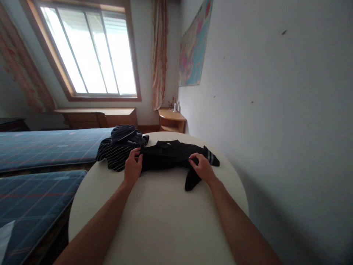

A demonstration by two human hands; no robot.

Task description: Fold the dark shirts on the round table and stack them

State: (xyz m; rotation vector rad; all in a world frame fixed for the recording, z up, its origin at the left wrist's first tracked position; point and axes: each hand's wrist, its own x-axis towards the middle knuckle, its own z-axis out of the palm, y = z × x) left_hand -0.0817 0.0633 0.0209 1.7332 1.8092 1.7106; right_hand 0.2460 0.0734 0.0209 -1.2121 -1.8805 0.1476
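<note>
A black collared shirt (pixel 168 156) lies partly folded across the far half of a round white table (pixel 165 221). Its collar points toward the window, and a sleeve with pale stripes sticks out at the right. My left hand (pixel 134 165) pinches the shirt's left edge between thumb and fingers. With thumb and fingertips together, my right hand (pixel 202 167) grips the fabric near the right side. Below that hand a dark end of cloth hangs toward me on the tabletop. Just left of the shirt sits a heap of dark striped clothes (pixel 118 151), close to my left hand.
Two beds with blue plaid mattresses (pixel 55 147) stand at the left. A white wall (pixel 275 129) runs close along the table's right side. Beyond the table are a corner shelf (pixel 172 116) with small items and a wooden desk (pixel 118 116) under the window.
</note>
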